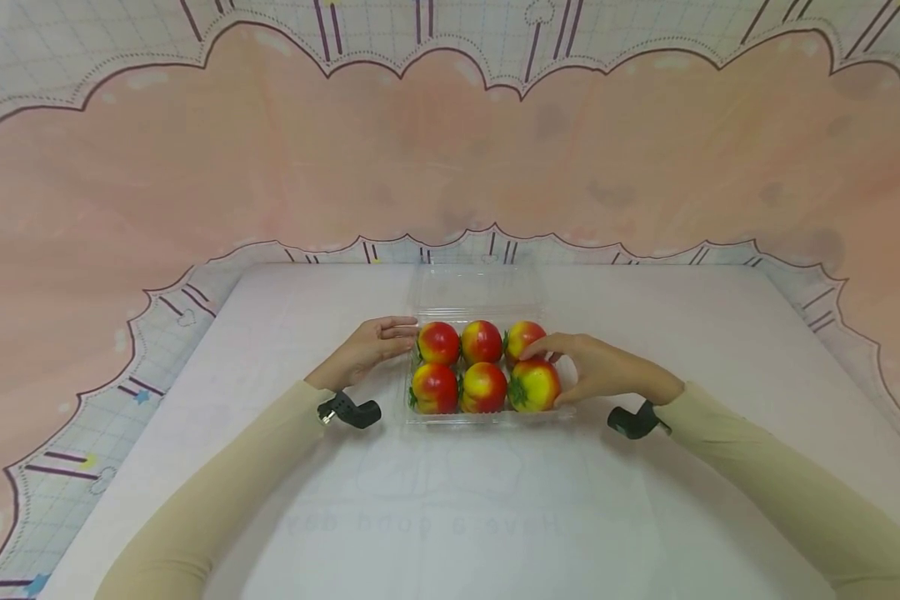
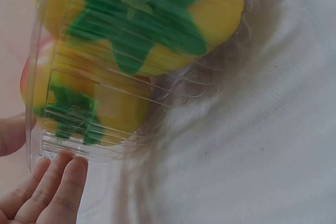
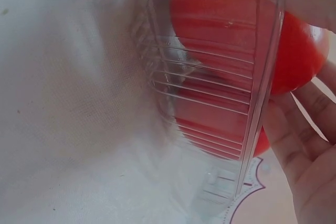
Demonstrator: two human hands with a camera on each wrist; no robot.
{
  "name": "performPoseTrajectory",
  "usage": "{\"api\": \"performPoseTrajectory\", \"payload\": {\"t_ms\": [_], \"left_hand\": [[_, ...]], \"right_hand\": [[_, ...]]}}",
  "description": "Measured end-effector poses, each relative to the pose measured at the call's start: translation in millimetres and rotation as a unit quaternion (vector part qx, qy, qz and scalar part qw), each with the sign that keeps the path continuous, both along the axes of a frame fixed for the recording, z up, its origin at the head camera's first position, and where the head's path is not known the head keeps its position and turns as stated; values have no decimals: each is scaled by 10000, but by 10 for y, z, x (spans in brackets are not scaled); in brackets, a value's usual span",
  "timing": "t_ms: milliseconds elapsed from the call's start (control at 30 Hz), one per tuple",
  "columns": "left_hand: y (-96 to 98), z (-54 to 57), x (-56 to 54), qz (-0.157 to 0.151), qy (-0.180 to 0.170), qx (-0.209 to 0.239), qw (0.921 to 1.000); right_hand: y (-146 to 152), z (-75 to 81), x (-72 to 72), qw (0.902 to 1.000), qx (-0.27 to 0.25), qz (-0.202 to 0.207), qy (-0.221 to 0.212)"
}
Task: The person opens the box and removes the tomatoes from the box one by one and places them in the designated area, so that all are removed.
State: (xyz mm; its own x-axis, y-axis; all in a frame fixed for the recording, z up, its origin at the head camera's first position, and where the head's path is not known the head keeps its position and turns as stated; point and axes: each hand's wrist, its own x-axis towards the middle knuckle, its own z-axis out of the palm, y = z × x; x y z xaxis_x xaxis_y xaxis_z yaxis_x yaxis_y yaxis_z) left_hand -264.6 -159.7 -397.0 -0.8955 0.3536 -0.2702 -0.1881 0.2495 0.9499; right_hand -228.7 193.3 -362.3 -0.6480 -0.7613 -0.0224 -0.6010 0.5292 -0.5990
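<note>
- Front-right tomato-like fruit (image 1: 536, 387): red-yellow, green star calyx tilted toward the left and front; sits in the near right spot of the container, top standing above the rim. Whether its base is fully down: can't tell.
- Right hand (image 1: 603, 367): fingers bent around that fruit, thumb low on its near right side, fingertips over the far side, next to the back-right fruit (image 1: 523, 336).
- Clear plastic clamshell container (image 1: 442, 419): ribbed walls, holds 6 fruits, 2 rows of 3, tightly packed.
- Front-middle fruit (image 1: 483, 386): just left of the gripped one; front-left fruit (image 1: 434, 388) beyond that. Back row: back-left fruit (image 1: 438, 342), back-middle fruit (image 1: 482, 342), plus the back-right one.
- Left hand (image 1: 366, 346): fingers fairly straight, not clenched, fingertips against the container's left side near the far corner; thumb by the rim. No fruit held.
- Step judgement: seating the fruit. Best done with a light grip, a small turn to line up the calyx, gentle downward pressure; left fingers bracing without bowing the thin wall. Fingertips should clear the back-right fruit on release.
- Open lid (image 1: 480, 288): lies folded away at the far side.
- White tablecloth (image 1: 420, 508) under everything; peach patterned backdrop (image 1: 435, 158) behind.
</note>
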Motion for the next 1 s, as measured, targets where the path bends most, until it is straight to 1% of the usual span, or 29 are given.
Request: {"api": "performPoseTrajectory", "payload": {"t_ms": [367,600,1000], "left_hand": [[4,8,2,-2,107,-48,9999],[1,2,-2,-11,82,-5,10000],[-6,-3,6,-54,58,58,10000]], "right_hand": [[11,3,-4,10000,-35,41,41],[14,23,-10,9999,-28,42,-93],[15,36,-3,9999,-82,61,-54]]}}
